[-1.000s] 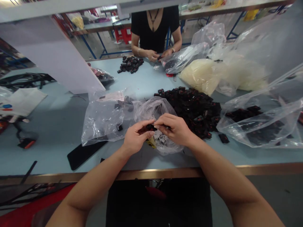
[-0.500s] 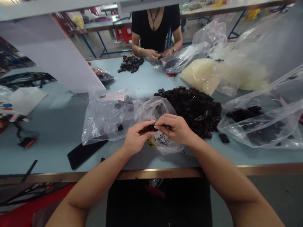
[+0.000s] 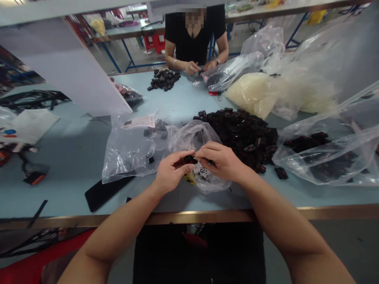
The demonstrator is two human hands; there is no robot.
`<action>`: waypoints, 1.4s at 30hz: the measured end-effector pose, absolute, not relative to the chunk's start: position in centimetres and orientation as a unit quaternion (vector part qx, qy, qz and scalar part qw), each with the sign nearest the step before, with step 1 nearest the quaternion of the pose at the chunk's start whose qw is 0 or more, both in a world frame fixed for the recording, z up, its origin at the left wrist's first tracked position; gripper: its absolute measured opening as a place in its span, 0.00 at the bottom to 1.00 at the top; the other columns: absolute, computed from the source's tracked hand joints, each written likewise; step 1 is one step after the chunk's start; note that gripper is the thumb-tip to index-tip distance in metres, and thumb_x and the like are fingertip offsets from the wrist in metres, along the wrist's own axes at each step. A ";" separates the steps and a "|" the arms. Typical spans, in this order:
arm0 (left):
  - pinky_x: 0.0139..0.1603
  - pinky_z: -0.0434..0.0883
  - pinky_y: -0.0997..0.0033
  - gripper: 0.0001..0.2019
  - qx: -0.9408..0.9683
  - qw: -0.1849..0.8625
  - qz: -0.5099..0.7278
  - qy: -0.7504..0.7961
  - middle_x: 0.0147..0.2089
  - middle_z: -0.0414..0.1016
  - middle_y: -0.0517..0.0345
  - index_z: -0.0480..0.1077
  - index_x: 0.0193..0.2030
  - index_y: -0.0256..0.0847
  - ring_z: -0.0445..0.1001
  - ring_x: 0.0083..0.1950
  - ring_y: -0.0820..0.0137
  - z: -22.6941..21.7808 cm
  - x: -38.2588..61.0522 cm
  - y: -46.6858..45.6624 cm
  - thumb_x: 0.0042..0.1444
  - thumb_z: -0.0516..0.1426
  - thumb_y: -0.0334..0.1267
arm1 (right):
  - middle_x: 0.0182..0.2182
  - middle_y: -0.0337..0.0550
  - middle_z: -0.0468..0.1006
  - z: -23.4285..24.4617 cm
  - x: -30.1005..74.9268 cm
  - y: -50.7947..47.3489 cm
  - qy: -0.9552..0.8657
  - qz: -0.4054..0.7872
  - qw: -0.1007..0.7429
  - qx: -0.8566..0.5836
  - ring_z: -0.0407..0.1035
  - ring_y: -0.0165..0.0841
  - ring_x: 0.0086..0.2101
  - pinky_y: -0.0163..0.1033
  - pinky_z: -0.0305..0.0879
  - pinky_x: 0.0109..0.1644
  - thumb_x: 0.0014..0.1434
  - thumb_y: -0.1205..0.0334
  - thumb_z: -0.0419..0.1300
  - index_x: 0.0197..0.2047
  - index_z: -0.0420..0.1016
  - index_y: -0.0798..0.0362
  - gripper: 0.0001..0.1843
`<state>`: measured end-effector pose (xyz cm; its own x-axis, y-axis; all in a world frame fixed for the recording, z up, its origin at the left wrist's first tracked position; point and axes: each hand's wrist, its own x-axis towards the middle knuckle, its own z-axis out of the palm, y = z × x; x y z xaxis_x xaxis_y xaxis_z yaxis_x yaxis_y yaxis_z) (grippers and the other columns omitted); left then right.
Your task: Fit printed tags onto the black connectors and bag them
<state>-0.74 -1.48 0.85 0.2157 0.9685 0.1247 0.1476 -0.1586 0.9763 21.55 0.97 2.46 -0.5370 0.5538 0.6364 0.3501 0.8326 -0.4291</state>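
My left hand (image 3: 171,171) is closed, pinching a small black plastic connector housing (image 3: 190,159) between thumb and fingers. Against the housing's right end, my right hand (image 3: 217,159) has its fingertips pressed together; whatever they pinch is too small to make out. Directly below both hands lies an open clear plastic bag (image 3: 207,183) with many tiny white and dark pieces (image 3: 203,172) inside. A large heap of similar black housings (image 3: 245,134) spreads just beyond my right hand.
Left of my hands are another clear bag (image 3: 130,157) and a flat black slab (image 3: 103,193). Clear bags of black parts (image 3: 325,157) and yellowish pieces (image 3: 251,92) stand at right. Opposite, a co-worker (image 3: 195,43) handles parts beside a smaller heap (image 3: 164,79). A white panel (image 3: 74,59) rises at left.
My right fingertips have shifted very slightly at the housing's end, and the small white bit seen there before no longer shows. My left hand stays in place.
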 end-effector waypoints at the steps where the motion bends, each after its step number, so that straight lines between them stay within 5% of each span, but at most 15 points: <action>1: 0.54 0.83 0.58 0.20 0.623 0.469 0.436 0.448 0.52 0.87 0.50 0.83 0.54 0.44 0.86 0.50 0.58 0.9 -0.7 -1.5 0.54 0.72 0.44 | 0.36 0.45 0.81 2.5 21.6 1.0 -0.871 0.123 0.401 -0.256 0.75 0.35 0.37 0.39 0.73 0.40 0.72 0.68 0.58 0.44 0.79 0.51 0.08; 12: 0.57 0.81 0.59 0.19 0.656 0.425 0.435 0.447 0.52 0.87 0.50 0.84 0.53 0.44 0.85 0.51 0.58 0.8 -0.8 -1.4 0.54 0.72 0.43 | 0.38 0.46 0.82 2.8 21.8 1.0 -0.885 0.122 0.370 -0.254 0.73 0.37 0.39 0.41 0.73 0.41 0.74 0.67 0.55 0.46 0.79 0.50 0.11; 23: 0.51 0.80 0.61 0.19 0.706 0.356 0.401 0.462 0.48 0.87 0.52 0.83 0.55 0.46 0.84 0.45 0.60 0.7 -1.1 -1.4 0.57 0.71 0.44 | 0.37 0.50 0.81 2.4 21.8 0.8 -0.925 -0.049 0.282 -0.250 0.67 0.41 0.37 0.44 0.67 0.36 0.73 0.72 0.46 0.45 0.78 0.54 0.19; 42: 0.44 0.80 0.65 0.19 0.698 0.365 0.404 0.465 0.44 0.87 0.53 0.82 0.56 0.43 0.83 0.40 0.64 0.1 -1.1 -1.3 0.58 0.70 0.44 | 0.30 0.46 0.74 3.6 21.0 -0.2 -0.922 -0.154 0.228 -0.272 0.61 0.39 0.34 0.46 0.55 0.33 0.74 0.69 0.50 0.38 0.77 0.56 0.16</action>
